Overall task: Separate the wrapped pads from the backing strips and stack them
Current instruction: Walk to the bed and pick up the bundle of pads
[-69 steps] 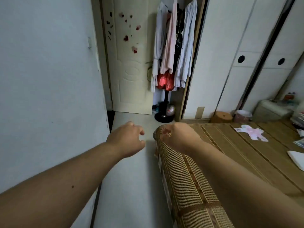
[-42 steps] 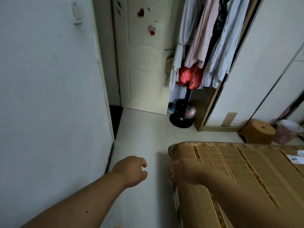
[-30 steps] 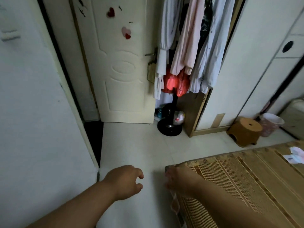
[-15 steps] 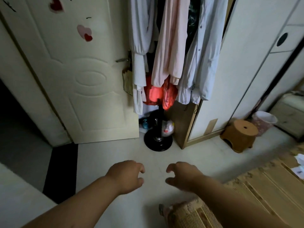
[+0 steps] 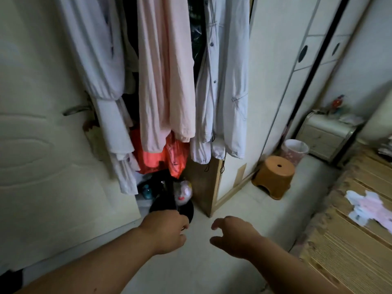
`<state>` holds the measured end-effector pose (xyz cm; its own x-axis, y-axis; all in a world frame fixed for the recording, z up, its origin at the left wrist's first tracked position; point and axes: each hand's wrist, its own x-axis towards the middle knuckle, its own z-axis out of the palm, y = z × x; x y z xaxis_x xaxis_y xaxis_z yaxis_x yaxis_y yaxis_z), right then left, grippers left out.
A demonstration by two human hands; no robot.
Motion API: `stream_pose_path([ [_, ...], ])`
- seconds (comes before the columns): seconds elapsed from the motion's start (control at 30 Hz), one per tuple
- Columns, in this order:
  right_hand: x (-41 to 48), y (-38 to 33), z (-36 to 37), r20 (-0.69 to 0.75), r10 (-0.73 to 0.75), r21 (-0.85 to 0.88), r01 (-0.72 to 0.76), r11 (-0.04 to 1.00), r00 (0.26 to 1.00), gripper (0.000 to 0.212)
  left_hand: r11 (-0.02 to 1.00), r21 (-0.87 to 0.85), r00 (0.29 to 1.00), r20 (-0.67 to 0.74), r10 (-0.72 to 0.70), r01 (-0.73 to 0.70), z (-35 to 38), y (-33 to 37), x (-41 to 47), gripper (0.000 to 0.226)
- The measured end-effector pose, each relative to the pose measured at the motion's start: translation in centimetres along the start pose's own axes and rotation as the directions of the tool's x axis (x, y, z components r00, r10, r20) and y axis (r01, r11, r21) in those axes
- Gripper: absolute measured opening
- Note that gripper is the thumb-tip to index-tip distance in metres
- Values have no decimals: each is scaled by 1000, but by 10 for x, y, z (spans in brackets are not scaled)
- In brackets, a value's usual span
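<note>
A loose pile of pink and white wrapped pads (image 5: 370, 210) lies on the bamboo mat (image 5: 347, 247) of the bed at the right edge. My left hand (image 5: 166, 231) hangs over the floor at lower centre, fingers loosely curled, holding nothing. My right hand (image 5: 234, 237) is beside it, fingers bent and apart, also with nothing in it. Both hands are well to the left of the pile and do not touch the bed.
Hanging clothes (image 5: 167, 77) on a stand with a black round base (image 5: 182, 207) fill the middle. A cream door (image 5: 42, 145) is at left, a white wardrobe (image 5: 282, 71) at right. An orange stool (image 5: 273, 177), a pink bin (image 5: 296, 150) and a bedside cabinet (image 5: 324, 136) stand on the floor.
The view has swung right and closer to the clothes stand. My right hand has come off the mat's corner and now hangs over the floor. The pad pile is back in view.
</note>
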<state>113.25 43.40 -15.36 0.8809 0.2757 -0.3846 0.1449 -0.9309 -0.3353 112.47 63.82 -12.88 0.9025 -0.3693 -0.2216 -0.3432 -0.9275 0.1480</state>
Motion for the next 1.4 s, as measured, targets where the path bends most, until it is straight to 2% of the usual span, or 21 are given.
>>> stream_pose_path([
  [0.23, 53, 42, -31, -94, 232, 108, -221, 969, 968, 43, 973, 20, 972, 55, 227, -228, -24, -4, 126, 35],
  [0.4, 62, 108, -56, -138, 368, 156, -347, 925, 920, 45, 924, -8, 914, 144, 378, -381, -20, 42, 215, 44],
  [0.53, 83, 181, -89, -174, 444, 222, -405, 887, 879, 55, 870, 10, 861, 146, 486, -493, -23, 98, 306, 44],
  [0.67, 102, 266, -138, -207, 497, 251, -445, 859, 843, 58, 845, -5, 837, 135, 530, -534, -34, 167, 396, 43],
  [0.83, 115, 357, -200, -175, 559, 297, -497, 815, 811, 57, 811, -34, 798, 158, 582, -584, -59, 247, 486, 42],
  [1.07, 155, 452, -253, -130, 642, 404, -551, 731, 756, 57, 746, -74, 716, 232, 658, -662, -85, 316, 622, 42],
  [1.13, 172, 485, -271, -131, 692, 426, -590, 686, 710, 56, 719, -91, 678, 268, 684, -689, -87, 337, 671, 38],
  [1.27, 201, 549, -311, -133, 813, 530, -653, 541, 566, 53, 595, -10, 571, 272, 775, -803, -98, 385, 763, 43],
  [1.4, 217, 596, -334, -138, 891, 581, -693, 427, 433, 50, 496, 0, 472, 306, 827, -868, -113, 433, 829, 46],
])
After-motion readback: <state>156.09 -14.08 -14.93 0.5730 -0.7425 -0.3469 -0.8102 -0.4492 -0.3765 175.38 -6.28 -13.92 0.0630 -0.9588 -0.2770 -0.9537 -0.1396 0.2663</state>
